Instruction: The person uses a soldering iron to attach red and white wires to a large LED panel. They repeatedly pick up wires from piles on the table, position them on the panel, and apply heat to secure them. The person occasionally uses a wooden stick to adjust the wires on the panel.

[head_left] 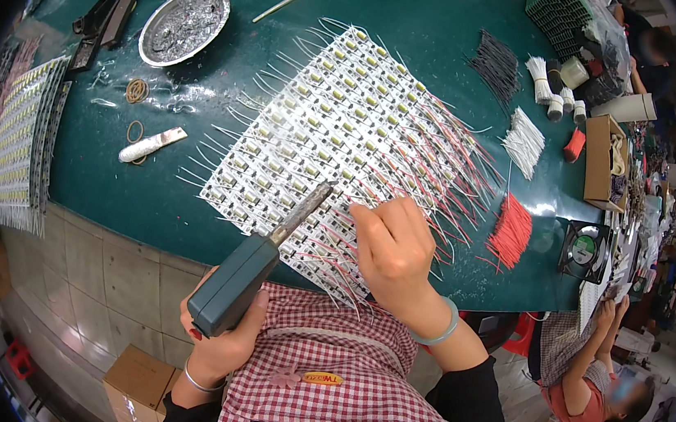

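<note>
My left hand [221,339] grips a dark green soldering iron [245,271] by its handle, the metal tip reaching up onto the board near its lower middle. A large white panel of small circuit boards [323,119] lies on the green table [142,190], with white and red wires sticking out of its sides. My right hand [392,245] rests on the panel's lower right part, fingers pinched together over the red wires [440,180]; whether a wire is between them I cannot tell.
A foil dish of solder dross [185,23] sits at upper left, beside dark tools [111,14]. Bundles of red wires [510,231], white wires [524,140] and black wires [495,63] lie right. More panels [20,136] stack at left. A cardboard box [607,161] and a seated person [592,378] are right.
</note>
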`<state>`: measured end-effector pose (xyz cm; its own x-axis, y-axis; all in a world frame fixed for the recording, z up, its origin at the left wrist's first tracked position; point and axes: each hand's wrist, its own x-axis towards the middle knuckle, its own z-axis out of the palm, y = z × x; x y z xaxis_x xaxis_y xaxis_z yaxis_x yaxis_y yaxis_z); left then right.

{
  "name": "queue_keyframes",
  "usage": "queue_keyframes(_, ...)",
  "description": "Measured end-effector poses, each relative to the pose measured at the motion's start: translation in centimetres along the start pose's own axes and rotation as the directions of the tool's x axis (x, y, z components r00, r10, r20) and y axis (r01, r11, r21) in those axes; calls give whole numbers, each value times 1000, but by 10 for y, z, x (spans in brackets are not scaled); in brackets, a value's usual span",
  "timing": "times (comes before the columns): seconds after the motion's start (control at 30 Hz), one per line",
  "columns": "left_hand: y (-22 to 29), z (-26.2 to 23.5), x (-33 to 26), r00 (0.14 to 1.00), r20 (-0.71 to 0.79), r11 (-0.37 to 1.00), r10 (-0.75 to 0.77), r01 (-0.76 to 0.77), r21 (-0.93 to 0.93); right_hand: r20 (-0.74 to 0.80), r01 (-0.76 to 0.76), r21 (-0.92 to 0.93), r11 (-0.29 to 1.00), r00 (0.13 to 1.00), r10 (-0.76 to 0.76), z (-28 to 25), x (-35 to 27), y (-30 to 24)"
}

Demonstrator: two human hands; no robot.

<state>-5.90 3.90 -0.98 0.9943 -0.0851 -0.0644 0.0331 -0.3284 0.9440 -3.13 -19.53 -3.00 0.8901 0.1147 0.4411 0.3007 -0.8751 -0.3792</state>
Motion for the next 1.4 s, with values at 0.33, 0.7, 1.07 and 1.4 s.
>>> queue_keyframes(0.33, -7, -3, -4, 998, 51, 999, 46, -45, -15, -17, -8, 9, 1000, 1000, 8, 13, -5, 1)
queue_keyframes(0.7, -4, -3, -1, 992, 103, 995, 78, -84, 58, -20, -17, 2, 1000, 1000, 18, 16, -6, 1)
queue_keyframes(1.07, -4, -4, -3, 992, 84, 991, 94, -101, 82, -34, -12, 4, 1000, 999, 12, 16, -6, 0)
queue_keyframes(1.4, -5, -7, -8, 996, 51, 996, 79, -81, 42, -36, -4, -15, 1000, 999, 4, 15, -6, 0)
